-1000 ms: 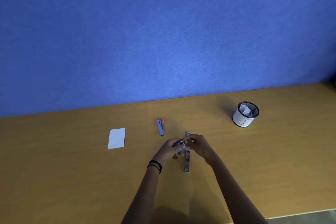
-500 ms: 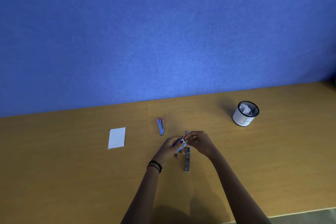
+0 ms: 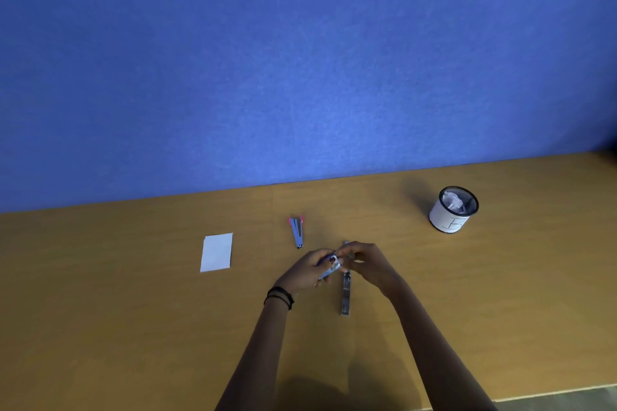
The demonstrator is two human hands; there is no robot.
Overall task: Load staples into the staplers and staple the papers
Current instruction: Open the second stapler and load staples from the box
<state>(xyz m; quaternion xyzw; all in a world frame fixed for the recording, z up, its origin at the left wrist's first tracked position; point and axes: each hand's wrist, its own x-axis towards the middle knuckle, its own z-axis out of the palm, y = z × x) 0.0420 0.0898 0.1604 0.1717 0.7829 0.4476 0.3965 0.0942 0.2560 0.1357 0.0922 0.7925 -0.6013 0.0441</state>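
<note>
My left hand (image 3: 309, 269) grips a small staple box (image 3: 330, 266) just above the wooden table (image 3: 133, 327). My right hand (image 3: 369, 262) meets it from the right, its fingertips pinching at the box's open end; what they pinch is too small to tell. Under my hands an opened stapler (image 3: 346, 294) lies flat, stretched toward me. A second stapler (image 3: 297, 231) with pink tips lies further back, closed. A small white stack of paper (image 3: 217, 252) rests to the left.
A white mesh cup (image 3: 453, 210) with crumpled paper inside stands at the back right. A blue wall (image 3: 300, 60) rises behind the table. The table's front edge (image 3: 551, 394) runs at the lower right.
Both hands have shifted slightly away from me with the staple box, and my right fingers have closed in on its end. The staplers and paper have not moved.
</note>
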